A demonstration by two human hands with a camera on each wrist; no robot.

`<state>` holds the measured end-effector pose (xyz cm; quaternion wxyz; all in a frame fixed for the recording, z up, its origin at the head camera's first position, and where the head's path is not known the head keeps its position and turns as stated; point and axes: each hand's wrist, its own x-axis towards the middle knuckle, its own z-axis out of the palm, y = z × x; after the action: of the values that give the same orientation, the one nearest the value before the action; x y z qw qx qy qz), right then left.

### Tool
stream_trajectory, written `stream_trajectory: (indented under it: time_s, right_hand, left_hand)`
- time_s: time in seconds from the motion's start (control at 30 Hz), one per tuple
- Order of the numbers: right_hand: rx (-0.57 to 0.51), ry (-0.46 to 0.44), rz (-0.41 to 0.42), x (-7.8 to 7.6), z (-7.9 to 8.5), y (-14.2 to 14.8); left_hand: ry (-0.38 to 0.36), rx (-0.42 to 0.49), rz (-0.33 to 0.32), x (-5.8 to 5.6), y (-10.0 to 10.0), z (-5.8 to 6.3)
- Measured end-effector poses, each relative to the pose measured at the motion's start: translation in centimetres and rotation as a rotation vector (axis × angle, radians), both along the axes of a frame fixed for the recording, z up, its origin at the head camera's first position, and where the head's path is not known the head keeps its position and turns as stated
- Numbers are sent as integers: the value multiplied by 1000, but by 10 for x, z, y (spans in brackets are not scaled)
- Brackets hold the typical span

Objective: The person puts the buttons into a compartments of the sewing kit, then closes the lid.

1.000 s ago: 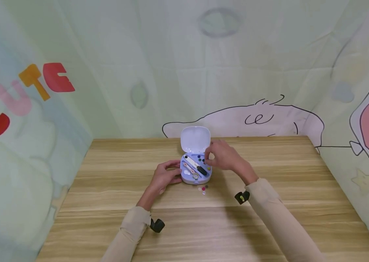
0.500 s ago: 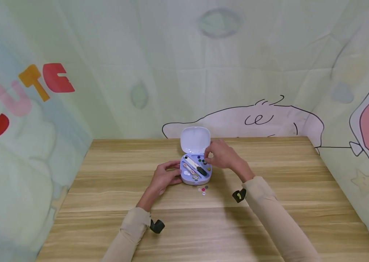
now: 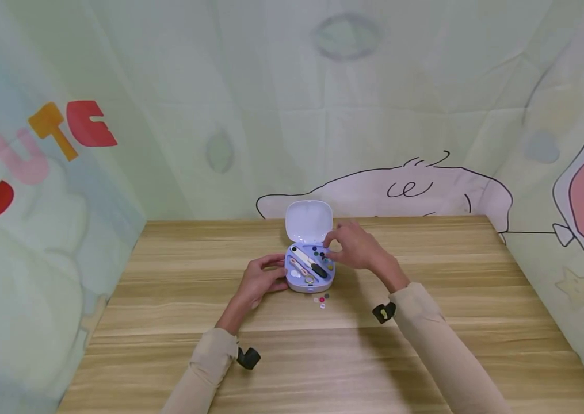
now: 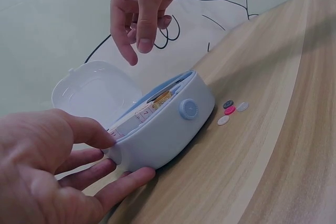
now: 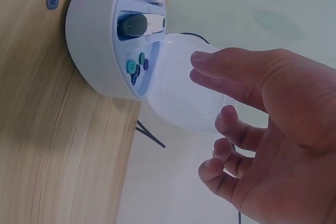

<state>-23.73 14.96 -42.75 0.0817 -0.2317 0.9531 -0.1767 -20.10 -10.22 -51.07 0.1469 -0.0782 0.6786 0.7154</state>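
A small white sewing box (image 4: 157, 142) with a pale blue tray stands on the table, its lid (image 3: 309, 221) raised at the back. My left hand (image 3: 260, 279) rests its fingers against the box's left side, one fingertip at the rim and another low on the wall. Over the tray's right part hovers my right hand (image 3: 356, 247), thumb and index finger apart, nothing visible between them. Below it, a teal button (image 5: 131, 66) and several darker buttons lie in the right compartment. A white tool with a black end (image 3: 319, 269) crosses the tray diagonally.
In front of the box, a pink button (image 4: 229, 110), a dark grey button (image 4: 228, 104) and two whitish buttons lie loose on the wooden table (image 3: 292, 368). A printed fabric backdrop (image 3: 193, 115) hangs behind the table's rear edge.
My right thumb and index finger, close together earlier over the right compartment, have spread apart. The hand itself has barely shifted. My left hand and the box have stayed where they were.
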Motion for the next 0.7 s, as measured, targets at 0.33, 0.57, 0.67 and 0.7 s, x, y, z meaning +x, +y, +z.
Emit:
stream_trajectory:
  time_s: [0.33, 0.57, 0.67, 0.7]
  right_hand:
    - [-5, 15, -2, 12, -2, 5]
    - [-12, 32, 33, 22, -4, 8]
    - [-11, 18, 42, 25, -6, 9]
    - [-11, 14, 48, 27, -6, 9]
  left_hand:
    - [-3, 11, 0, 0, -1, 0]
    - [-9, 5, -6, 0, -1, 0]
    - [-6, 5, -6, 0, 0, -1]
    - [-7, 7, -4, 0, 0, -1]
